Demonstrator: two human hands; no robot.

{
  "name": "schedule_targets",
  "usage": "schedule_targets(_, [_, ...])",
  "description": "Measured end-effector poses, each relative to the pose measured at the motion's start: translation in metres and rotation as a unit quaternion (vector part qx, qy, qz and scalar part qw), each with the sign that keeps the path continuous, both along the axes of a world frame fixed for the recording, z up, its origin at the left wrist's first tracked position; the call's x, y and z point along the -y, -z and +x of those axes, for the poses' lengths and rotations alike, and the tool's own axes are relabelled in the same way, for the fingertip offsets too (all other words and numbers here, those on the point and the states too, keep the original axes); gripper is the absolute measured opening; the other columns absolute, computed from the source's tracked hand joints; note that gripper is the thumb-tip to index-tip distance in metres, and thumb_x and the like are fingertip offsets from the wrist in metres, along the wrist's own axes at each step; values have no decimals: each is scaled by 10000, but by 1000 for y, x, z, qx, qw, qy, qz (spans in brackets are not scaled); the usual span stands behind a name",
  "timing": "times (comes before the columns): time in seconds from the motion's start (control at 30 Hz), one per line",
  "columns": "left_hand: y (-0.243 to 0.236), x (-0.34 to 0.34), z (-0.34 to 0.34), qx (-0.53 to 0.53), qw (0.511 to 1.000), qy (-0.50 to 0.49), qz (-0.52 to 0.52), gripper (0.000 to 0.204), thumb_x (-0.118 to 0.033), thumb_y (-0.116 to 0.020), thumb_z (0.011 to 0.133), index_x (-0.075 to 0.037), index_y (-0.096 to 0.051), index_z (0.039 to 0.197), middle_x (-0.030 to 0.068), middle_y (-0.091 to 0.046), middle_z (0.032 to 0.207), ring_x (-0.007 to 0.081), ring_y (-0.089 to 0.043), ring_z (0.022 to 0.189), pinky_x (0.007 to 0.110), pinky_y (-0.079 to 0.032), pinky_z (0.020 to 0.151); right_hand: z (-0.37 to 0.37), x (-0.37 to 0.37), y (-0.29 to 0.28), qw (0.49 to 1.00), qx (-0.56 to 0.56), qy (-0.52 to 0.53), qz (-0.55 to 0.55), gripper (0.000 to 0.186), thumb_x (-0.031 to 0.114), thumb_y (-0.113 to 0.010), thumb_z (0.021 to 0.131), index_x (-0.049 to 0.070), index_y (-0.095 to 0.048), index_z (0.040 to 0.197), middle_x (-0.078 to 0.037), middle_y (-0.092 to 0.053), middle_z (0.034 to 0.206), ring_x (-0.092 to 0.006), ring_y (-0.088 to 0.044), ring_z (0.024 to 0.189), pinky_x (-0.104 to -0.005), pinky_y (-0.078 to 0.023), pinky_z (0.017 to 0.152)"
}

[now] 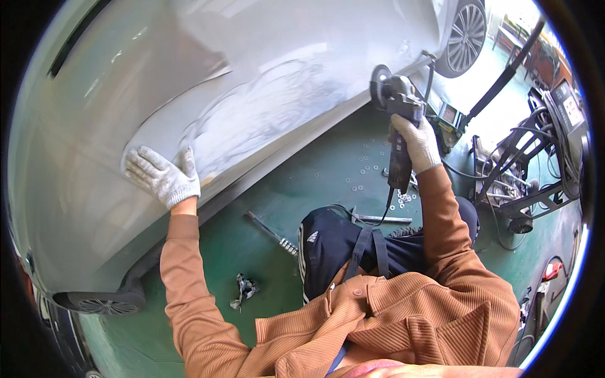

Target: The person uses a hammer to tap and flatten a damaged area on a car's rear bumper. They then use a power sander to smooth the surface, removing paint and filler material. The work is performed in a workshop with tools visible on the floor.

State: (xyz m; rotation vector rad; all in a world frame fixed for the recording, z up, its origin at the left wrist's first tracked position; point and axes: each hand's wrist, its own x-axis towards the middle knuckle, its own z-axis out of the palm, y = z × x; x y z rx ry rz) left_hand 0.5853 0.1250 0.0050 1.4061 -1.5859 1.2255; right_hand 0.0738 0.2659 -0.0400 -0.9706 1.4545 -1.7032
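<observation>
In a pale knitted glove, my left hand (162, 176) lies flat with its fingers spread on the side of a light-coloured car (82, 151). It rests at the left end of a scuffed, sanded-looking patch (265, 107) on the lower body panel. My right hand (417, 142), gloved too, is wrapped round the dark body of an angle grinder (401, 157). The grinder's round disc (380, 87) points up and stands apart from the panel, near the car's sill. Its cord runs down from the handle's end past my knee.
Several washers (403, 199) lie scattered on the green floor (315, 176). A metal rod with a coiled end (272, 233) lies by my knee, a crumpled dark object (244, 290) farther left. On the right stand a floor jack (446, 123) and a wheeled cart (523, 189) hung with cables.
</observation>
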Motion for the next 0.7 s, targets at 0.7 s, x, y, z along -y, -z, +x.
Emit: schedule_targets(0.7, [20,96,-431,208,962,47,172,1012,-787,-351,1023,-40,-297,1704,213,-157,1802,419,-52,1676,588,47,1344,-238,25,164,909,415,-15,13,415,456,-764,973,64,-663,1062,-89,-702,871,-231,-695,749,-364,-599,698])
